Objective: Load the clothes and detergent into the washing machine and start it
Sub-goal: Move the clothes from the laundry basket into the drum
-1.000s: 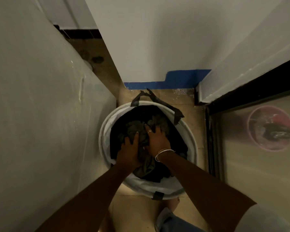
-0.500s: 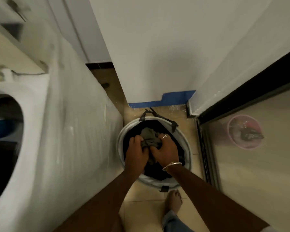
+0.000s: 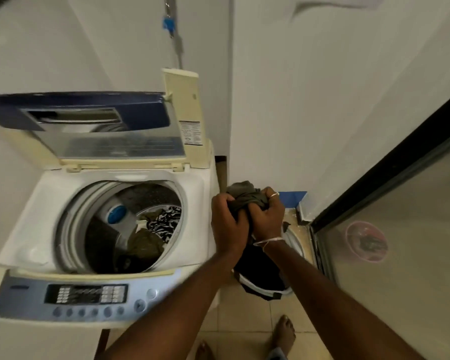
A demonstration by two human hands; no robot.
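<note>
While the washing machine (image 3: 109,229) stands with its lid (image 3: 94,128) raised, the left hand (image 3: 227,224) and right hand (image 3: 266,216) hold one bunched olive-grey garment (image 3: 246,197) between them, fingers of both curled tight into the cloth, just right of the machine's top edge and above the laundry basket (image 3: 265,276) on the floor beside the machine. Inside the machine's drum (image 3: 130,224) lie an olive piece and a black-and-white patterned piece (image 3: 164,219); the control panel (image 3: 86,294) sits at the machine's near edge.

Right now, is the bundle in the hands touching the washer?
Apart. Head view: both hands hold the olive bundle right of the washing machine, above the laundry basket; floor and wall show between.
</note>
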